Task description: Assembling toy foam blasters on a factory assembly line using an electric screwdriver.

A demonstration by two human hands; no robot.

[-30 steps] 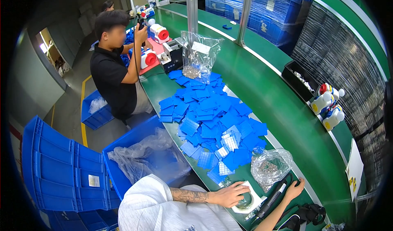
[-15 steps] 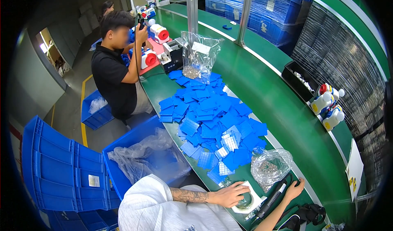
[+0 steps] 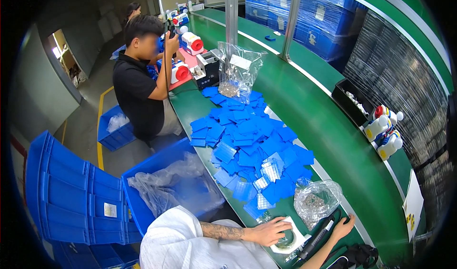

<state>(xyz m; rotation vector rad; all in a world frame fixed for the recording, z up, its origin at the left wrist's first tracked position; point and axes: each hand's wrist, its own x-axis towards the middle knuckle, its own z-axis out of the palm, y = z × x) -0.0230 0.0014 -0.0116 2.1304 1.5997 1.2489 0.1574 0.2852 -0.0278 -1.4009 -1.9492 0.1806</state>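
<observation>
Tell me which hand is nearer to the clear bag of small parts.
Right. The right hand lies on the green table just right of the clear bag of small parts; the left hand rests on a white square fixture, farther left.

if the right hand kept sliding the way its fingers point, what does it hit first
The right hand points up and slightly right, along the green table. The clear bag of small parts sits just to its left, so it probably slips past and meets bare tabletop; depth is hard to judge.
</observation>
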